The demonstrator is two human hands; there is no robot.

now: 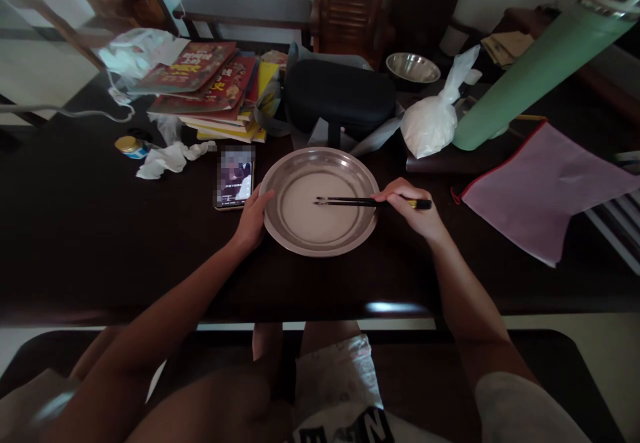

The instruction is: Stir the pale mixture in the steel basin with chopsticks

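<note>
A round metal basin stands on the dark table in front of me, with a whitish liquid covering its bottom. My left hand grips the basin's left rim, thumb over the edge and fingers hidden outside it. In my right hand is a pair of black chopsticks, held over the right rim. Their tips reach the middle of the basin, at or in the liquid. A lit phone lies just beyond my left hand.
Behind the basin sits a black case, left of it stacked books. A tied bag of white powder, a green bottle and a pinkish mesh pouch are at right. Crumpled tissue and a small jar lie left.
</note>
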